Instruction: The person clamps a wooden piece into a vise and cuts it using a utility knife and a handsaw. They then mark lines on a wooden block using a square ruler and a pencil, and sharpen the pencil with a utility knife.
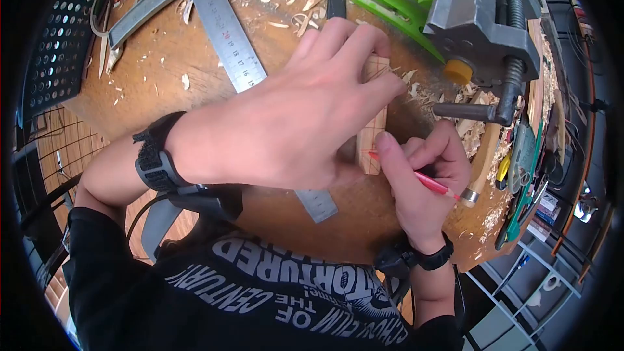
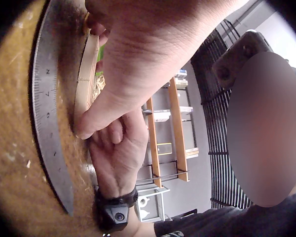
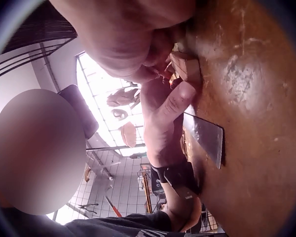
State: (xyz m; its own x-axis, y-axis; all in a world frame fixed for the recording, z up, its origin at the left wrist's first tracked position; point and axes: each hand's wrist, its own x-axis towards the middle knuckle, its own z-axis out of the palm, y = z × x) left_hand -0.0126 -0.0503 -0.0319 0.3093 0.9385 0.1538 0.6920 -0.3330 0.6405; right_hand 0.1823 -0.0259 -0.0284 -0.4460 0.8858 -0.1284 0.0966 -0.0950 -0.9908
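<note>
My left hand (image 1: 292,117) arches over a small wooden block (image 1: 372,143) and holds it, thumb at the near end and fingers toward the far end. Red lines are drawn across the block's face. In my right hand (image 1: 422,198) a red pencil (image 1: 437,185) is pinched, its tip at the near part of that face. Beneath the left hand runs the steel blade of a square (image 1: 221,32), partly hidden by the hand. The left wrist view shows the block's side (image 2: 87,69) under the thumb, beside the graduated blade (image 2: 45,98).
A metal vise (image 1: 484,32) with a bar handle stands at the back right, near a green tool (image 1: 393,10). Shavings (image 1: 474,133) gather around a wooden tool handle (image 1: 484,166) on the right. A black perforated bin (image 1: 58,39) stands at the left edge.
</note>
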